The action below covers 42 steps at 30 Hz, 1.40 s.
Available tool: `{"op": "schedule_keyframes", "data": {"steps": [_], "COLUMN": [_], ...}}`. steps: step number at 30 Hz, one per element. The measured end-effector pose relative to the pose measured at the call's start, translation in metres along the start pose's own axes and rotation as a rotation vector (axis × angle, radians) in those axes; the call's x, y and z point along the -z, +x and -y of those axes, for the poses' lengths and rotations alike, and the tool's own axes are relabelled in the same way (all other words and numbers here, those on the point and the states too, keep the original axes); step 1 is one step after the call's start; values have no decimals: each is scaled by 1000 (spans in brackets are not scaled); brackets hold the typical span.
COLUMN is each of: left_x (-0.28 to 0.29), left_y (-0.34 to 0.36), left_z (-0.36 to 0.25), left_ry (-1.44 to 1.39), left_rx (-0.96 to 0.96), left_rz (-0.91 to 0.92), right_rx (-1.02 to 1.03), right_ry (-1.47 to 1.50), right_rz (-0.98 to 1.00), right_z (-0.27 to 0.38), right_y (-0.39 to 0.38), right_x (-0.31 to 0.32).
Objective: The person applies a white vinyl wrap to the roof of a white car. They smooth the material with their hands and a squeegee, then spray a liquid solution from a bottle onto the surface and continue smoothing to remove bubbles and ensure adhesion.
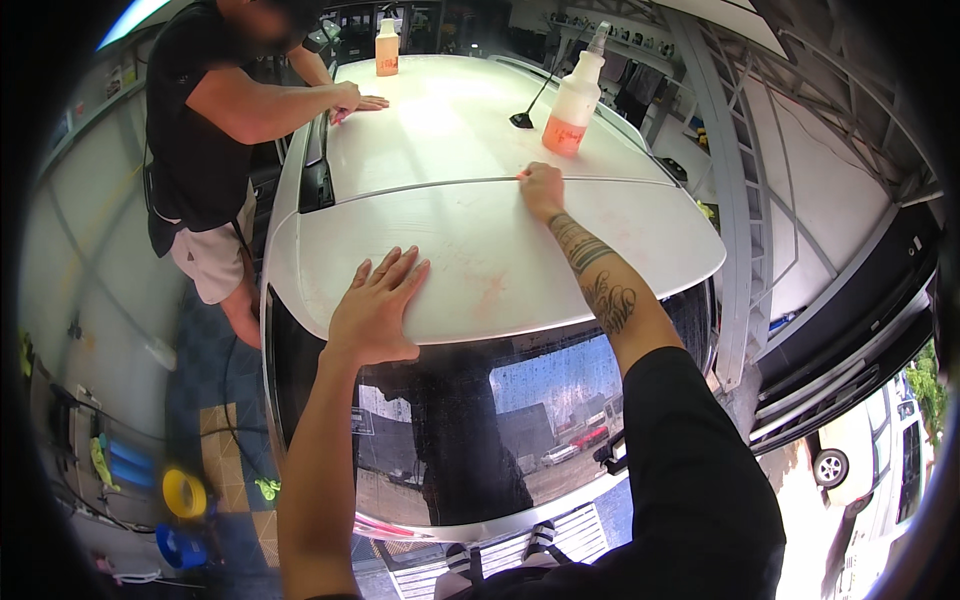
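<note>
My left hand [380, 305] lies with fingers spread on the rear part of a white car roof [470, 240], just above the dark rear window [520, 430]. My right hand [543, 190] is closed on a small orange-pink pad, mostly hidden, pressed on the roof by a seam. Faint pinkish smears mark the paint. Beyond my right hand stands a spray bottle [572, 110] partly filled with pink liquid, beside a black antenna [521, 120]. Another spray bottle [387, 55] stands upright at the far left of the roof.
A co-worker in a black shirt [200, 150] leans over the roof's left side, hands on it. Yellow [183, 492] and blue [180, 545] buckets and a hose lie lower left. A steel ladder-like frame [740, 250] stands right; a light-coloured vehicle [860, 460] shows beyond.
</note>
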State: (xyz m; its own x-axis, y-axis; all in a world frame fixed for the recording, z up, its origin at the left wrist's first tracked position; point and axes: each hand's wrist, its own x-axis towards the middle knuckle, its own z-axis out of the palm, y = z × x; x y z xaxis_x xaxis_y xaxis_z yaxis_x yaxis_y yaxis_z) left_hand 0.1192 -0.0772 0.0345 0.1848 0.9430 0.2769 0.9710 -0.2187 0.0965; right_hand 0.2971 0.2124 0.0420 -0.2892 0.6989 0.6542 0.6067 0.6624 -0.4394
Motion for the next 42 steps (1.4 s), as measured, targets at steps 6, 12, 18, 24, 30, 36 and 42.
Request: {"op": "schedule_keyframes", "data": {"steps": [6,12,18,24,30,36,42], "left_x": [-7,-6,-7,-4,-4,-20,-34], "left_y": [-4,5,-14,3,-4,11,42], "left_z": [6,1,14,-3,7,40,34], "left_ry": [43,37,88,77,65,57,54], "left_rx": [-17,-14,100,20,24,7,227], "left_rz": [25,-44,36,40,62,97,49], "right_rx": [107,-167,265,-5,110,134,-71], "right_ry": [99,135,134,52,55,97,-68], "right_rz": [67,9,187,-14,43,19,-58], "right_z": [42,-26,57,-48,-4,15,-79], "right_y": [-16,16,-69,-66,-107,-140,-128], "right_x": [-32,22,3,63,92,85,159]}}
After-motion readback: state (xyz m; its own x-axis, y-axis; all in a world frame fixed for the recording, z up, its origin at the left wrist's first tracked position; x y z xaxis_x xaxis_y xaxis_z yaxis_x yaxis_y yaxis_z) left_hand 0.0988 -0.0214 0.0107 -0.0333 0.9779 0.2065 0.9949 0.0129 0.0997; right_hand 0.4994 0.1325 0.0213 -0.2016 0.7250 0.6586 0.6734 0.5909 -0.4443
